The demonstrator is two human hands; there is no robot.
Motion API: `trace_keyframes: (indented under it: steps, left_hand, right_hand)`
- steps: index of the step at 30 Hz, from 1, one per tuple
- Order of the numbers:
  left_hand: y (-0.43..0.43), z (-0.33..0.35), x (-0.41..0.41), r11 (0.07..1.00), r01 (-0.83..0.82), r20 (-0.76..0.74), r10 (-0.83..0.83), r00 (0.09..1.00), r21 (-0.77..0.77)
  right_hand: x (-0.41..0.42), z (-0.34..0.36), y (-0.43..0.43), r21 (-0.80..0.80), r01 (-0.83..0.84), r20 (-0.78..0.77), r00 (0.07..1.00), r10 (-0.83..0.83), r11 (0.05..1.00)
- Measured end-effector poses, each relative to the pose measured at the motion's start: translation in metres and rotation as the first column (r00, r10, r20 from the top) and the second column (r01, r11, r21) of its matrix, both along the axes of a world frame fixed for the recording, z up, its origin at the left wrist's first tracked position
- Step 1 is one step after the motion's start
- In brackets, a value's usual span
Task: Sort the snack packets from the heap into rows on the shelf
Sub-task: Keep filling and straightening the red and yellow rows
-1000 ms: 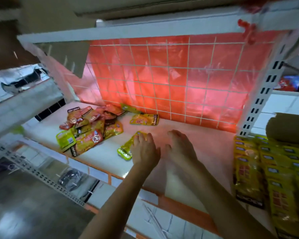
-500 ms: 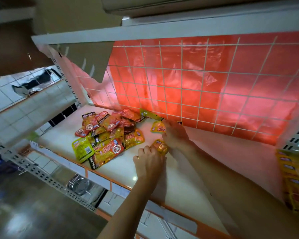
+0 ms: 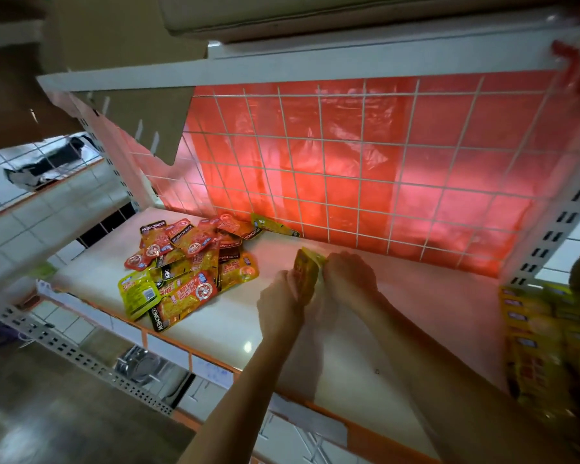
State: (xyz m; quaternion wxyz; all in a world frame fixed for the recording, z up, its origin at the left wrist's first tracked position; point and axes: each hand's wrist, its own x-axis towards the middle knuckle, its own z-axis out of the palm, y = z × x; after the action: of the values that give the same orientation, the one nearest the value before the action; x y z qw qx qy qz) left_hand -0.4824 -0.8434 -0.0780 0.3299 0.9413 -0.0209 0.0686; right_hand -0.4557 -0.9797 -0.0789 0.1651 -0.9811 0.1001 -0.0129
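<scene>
A heap of red, orange and yellow snack packets [image 3: 185,262] lies on the left part of the white shelf [image 3: 399,329]. One yellow-green packet [image 3: 272,226] lies apart by the back grid. In the middle of the shelf, just right of the heap, my left hand [image 3: 282,296] and my right hand [image 3: 349,279] grip a small bunch of yellow packets [image 3: 307,272] between them, held upright on edge. The lower ends of these packets are hidden by my fingers.
A white wire grid [image 3: 365,169] backed with red plastic closes the rear. A cardboard flap [image 3: 141,118] hangs at the upper left. Yellow packets [image 3: 549,346] stand in rows on the neighbouring shelf at the right. A perforated upright [image 3: 556,229] bounds the right side.
Both hands took up the loose yellow packets that lay flat on the shelf and brought them together; the packets now stand upright between my hands. The view shifted left.
</scene>
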Motion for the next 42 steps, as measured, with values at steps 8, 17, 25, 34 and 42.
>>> trace_keyframes:
  steps: [8, 17, 25, 34, 42]
  left_hand:
    - [-0.066, 0.012, -0.031, 0.511, -0.067, -0.261, -0.319, 0.911, -0.857]
    - [-0.132, 0.018, -0.080, 0.391, -0.036, -0.266, -0.553, 0.790, -0.920]
    - [-0.172, 0.012, -0.117, 0.616, 0.129, -0.389, -0.630, 0.672, -0.777]
    - [-0.178, -0.012, -0.150, 0.712, 0.430, -0.357, -0.671, 0.650, -0.555]
    - [-0.182, -0.007, -0.155, 0.820, 0.513, -0.306, -0.571, 0.762, -0.253]
  right_hand:
    - [-0.088, 0.027, -0.058, 0.462, 0.184, 0.176, 0.940, -0.293, 0.868]
    - [-0.179, 0.026, -0.127, 0.727, 0.255, 0.222, 0.792, -0.568, 0.638]
    - [-0.242, 0.033, -0.174, 0.852, 0.277, 0.171, 0.654, -0.737, 0.444]
    - [-0.267, 0.045, -0.196, 0.983, 0.085, 0.089, 0.566, -0.819, 0.166]
    - [-0.277, 0.045, -0.198, 0.986, 0.128, -0.019, 0.713, -0.701, 0.103]
